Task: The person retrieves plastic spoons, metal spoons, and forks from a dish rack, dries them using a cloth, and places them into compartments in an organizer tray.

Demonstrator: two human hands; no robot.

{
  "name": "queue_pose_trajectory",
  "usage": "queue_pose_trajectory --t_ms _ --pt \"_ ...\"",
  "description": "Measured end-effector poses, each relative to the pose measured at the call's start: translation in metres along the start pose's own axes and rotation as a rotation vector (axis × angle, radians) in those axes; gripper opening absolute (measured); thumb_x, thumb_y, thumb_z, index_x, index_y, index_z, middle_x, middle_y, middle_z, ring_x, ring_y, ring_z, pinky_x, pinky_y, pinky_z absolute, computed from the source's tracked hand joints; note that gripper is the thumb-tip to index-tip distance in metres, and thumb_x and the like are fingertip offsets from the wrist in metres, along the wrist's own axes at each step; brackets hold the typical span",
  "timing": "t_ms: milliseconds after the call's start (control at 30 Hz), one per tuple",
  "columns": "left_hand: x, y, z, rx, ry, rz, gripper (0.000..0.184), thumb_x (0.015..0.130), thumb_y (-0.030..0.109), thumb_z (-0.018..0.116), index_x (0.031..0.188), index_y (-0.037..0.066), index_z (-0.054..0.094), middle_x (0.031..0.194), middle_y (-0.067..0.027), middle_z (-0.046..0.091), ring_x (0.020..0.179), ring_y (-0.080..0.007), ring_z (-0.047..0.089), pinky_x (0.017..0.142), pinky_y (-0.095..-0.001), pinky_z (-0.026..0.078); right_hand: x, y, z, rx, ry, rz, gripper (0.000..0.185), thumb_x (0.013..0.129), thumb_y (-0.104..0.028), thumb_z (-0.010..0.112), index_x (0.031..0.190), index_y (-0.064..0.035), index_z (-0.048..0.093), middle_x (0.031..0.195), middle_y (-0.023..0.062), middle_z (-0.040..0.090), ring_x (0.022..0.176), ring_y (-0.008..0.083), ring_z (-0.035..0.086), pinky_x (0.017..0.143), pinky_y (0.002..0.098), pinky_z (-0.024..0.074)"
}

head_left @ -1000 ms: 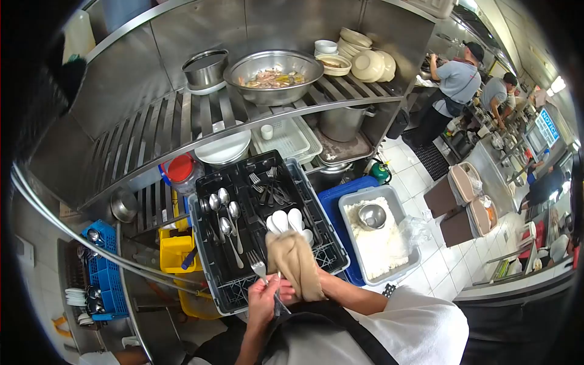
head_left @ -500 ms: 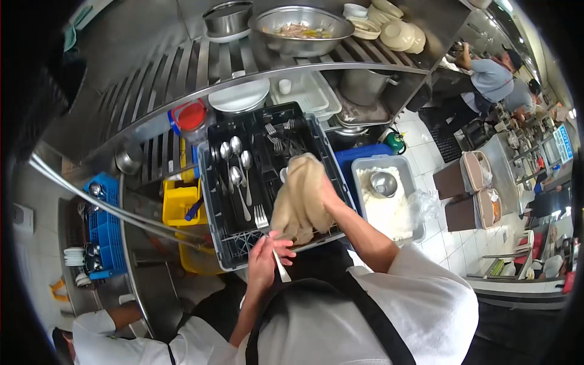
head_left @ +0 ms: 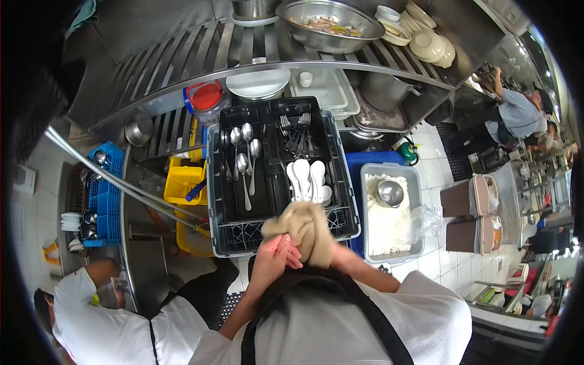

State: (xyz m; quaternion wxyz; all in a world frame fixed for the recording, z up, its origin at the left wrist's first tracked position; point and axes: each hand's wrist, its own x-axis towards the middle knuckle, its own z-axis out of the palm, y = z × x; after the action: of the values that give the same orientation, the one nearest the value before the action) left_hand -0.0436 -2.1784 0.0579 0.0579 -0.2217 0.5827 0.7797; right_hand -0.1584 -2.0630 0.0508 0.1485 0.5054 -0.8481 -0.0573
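Left hand (head_left: 278, 260) has its fingers curled up against the tan cloth (head_left: 303, 228) at lower centre, but the right hand (head_left: 340, 258) is mostly buried in it, so can't tell what either one's actually gripping or if anything's wrapped inside. Just past that, the black tray (head_left: 263, 194) already has metal spoons (head_left: 248, 155) on its left, forks (head_left: 298, 134) upper right and white spoons (head_left: 310, 179) below those, though no clue how much is left. Right of it there's a grey tub (head_left: 395, 257) of white stuff with a metal bowl (head_left: 390, 193) sitting in it.
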Motion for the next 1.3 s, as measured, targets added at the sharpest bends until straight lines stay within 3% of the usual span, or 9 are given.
queue_pose_trajectory --t_ms 133,300,500,633,667,733,800,967,1300 --pt "-0.019 -0.017 0.0 0.506 0.493 0.335 0.029 0.096 0.029 0.056 0.096 0.0 0.058 0.072 -0.0055 0.062 0.052 -0.0095 0.056 0.049 -0.0238 0.045 0.009 0.029 -0.019 -0.932 0.002 -0.345 0.018 0.097 -0.02 0.048 0.1 -0.0033 0.054 0.094 0.0112 0.057 0.086 0.019 0.057 0.078 0.0334 0.05" --pt "-0.009 -0.004 0.027 0.192 0.23 0.092 0.029 0.099 0.025 0.05 0.089 0.0 0.06 0.068 -0.004 0.061 0.05 -0.008 0.052 0.047 -0.023 0.043 0.018 0.065 0.0 -2.927 0.203 -1.036 0.028 0.098 -0.028 0.044 0.105 -0.0031 0.056 0.095 0.0113 0.059 0.084 0.0191 0.059 0.075 0.0319 0.0512" --pt "-0.004 -0.034 0.044 0.179 0.316 0.019 0.03 0.1 0.024 0.049 0.088 -0.001 0.061 0.064 -0.0041 0.06 0.049 -0.0082 0.053 0.047 -0.023 0.043 -0.043 0.029 0.05 -3.221 1.084 -0.517 0.037 0.096 -0.035 0.051 0.112 -0.0028 0.058 0.092 0.0129 0.065 0.077 0.0232 0.064 0.068 0.0339 0.0543" --pt "0.004 -0.015 0.047 0.144 0.352 -0.001 0.03 0.098 0.026 0.053 0.088 -0.001 0.061 0.063 -0.004 0.06 0.049 -0.0078 0.052 0.046 -0.0224 0.042 0.018 0.056 0.113 -4.197 0.286 -0.401 0.039 0.095 -0.039 0.049 0.111 -0.0049 0.059 0.099 0.0148 0.061 0.087 0.0279 0.061 0.078 0.0404 0.0515" --pt "0.005 -0.01 0.051 0.126 0.359 0.01 0.03 0.098 0.027 0.055 0.088 0.0 0.061 0.064 -0.0037 0.06 0.049 -0.0076 0.052 0.046 -0.0221 0.042 0.033 0.08 0.076 -3.561 0.757 -0.985 0.041 0.095 -0.043 0.047 0.11 -0.0061 0.058 0.1 0.0156 0.06 0.092 0.0314 0.06 0.083 0.0437 0.0506" --pt "0.0 -0.016 0.051 0.08 0.367 0.055 0.026 0.096 0.025 0.058 0.09 0.0 0.061 0.067 -0.0029 0.06 0.051 -0.0071 0.053 0.047 -0.0214 0.042 0.047 0.098 0.034 -3.06 0.62 -1.29 0.034 0.1 -0.032 0.041 0.116 -0.0055 0.055 0.107 0.0122 0.059 0.096 0.0257 0.06 0.084 0.0391 0.0508" --pt "-0.007 -0.015 0.034 0.096 0.433 0.04 0.024 0.096 0.023 0.059 0.09 0.0 0.061 0.067 -0.0028 0.06 0.051 -0.0071 0.054 0.047 -0.0212 0.043 0.029 0.085 0.083 -3.152 0.462 -1.115 0.031 0.1 -0.026 0.043 0.119 -0.0055 0.054 0.11 0.0113 0.059 0.099 0.024 0.06 0.086 0.0377 0.0503" --pt "-0.026 -0.014 -0.031 0.031 0.678 0.098 0.02 0.095 0.022 0.059 0.092 0.002 0.061 0.069 -0.001 0.06 0.055 -0.0068 0.055 0.05 -0.0222 0.045 0.0 0.064 0.021 -3.838 1.431 -0.114 0.032 0.097 -0.013 0.05 0.128 -0.0043 0.048 0.116 0.009 0.057 0.105 0.0222 0.056 0.097 0.0347 0.0441" --pt "-0.057 0.065 -0.282 0.002 1.259 0.698 0.037 0.087 0.004 0.064 0.123 0.002 0.053 0.104 -0.0066 0.062 0.085 -0.0126 0.06 0.069 -0.0254 0.049 0.071 -0.018 0.037 -3.763 1.79 -0.392 0.032 0.097 -0.014 0.05 0.127 -0.0042 0.048 0.116 0.0089 0.057 0.105 0.0219 0.056 0.097 0.0345 0.0443"
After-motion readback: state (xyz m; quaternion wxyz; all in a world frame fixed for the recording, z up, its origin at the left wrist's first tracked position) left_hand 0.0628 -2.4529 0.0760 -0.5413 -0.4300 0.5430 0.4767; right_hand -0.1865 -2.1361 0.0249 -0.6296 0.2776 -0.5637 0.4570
